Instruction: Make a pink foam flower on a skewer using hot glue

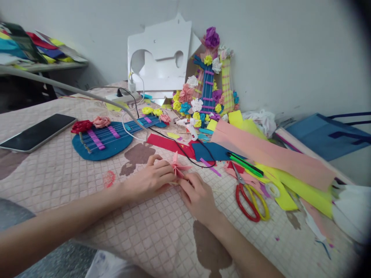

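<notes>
Between my two hands is a pink pointed-petal craft flower, held just above the quilted cloth. My left hand grips it from the left with bent fingers. From the lower right my right hand pinches its base; the fingertips are partly hidden. Beyond my hands lies a red strip and a blue piece. To the left rests a blue guitar-shaped craft with purple bars, strings and red, pink and yellow flowers.
Red-and-yellow scissors, a green cutter and a tape roll lie at right. A white glue gun stands behind, its black cable looping near my hands. A phone lies left; pink sheets spread right.
</notes>
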Demonstrator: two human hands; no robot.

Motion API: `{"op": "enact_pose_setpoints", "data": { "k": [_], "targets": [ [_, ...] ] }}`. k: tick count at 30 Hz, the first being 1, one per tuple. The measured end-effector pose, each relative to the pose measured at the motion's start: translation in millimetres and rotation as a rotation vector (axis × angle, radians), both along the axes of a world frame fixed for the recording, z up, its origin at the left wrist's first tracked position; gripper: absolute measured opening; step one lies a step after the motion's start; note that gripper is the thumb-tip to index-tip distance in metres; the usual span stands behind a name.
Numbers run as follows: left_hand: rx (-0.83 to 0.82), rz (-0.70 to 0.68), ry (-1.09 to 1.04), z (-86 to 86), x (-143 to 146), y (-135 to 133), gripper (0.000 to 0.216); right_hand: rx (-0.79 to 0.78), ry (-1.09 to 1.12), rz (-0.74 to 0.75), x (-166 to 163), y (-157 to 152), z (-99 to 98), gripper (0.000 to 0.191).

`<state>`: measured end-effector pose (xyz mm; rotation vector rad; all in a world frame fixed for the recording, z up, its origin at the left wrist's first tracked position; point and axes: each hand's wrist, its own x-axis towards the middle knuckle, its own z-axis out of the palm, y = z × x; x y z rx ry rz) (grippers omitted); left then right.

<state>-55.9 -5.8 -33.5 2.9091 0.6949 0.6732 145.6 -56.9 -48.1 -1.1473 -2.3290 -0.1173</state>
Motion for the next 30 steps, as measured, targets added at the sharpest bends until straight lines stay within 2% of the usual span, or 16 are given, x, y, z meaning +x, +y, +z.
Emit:
{"op": "enact_pose_setpoints", "data": {
  "k": [5,10,21,30],
  "targets": [
    [0.057,0.048,-0.013,-1.3,1,-6,0.014,-0.035,-0.008,0.028,3,10,5.9,0.018],
    [0.112,0.096,-0.036,-4.0,4,-10,0.016,-0.062,0.010,0.068,6,14,1.1,0.019],
    [0.093,0.193,-0.045,-4.1,13,-21,0.017,-0.122,0.081,0.058,9,13,-6.6,0.017],
    [0.087,0.199,-0.075,-6.0,11,-21,0.020,-0.036,0.000,0.043,4,14,-6.4,0.015]
  ]
}}
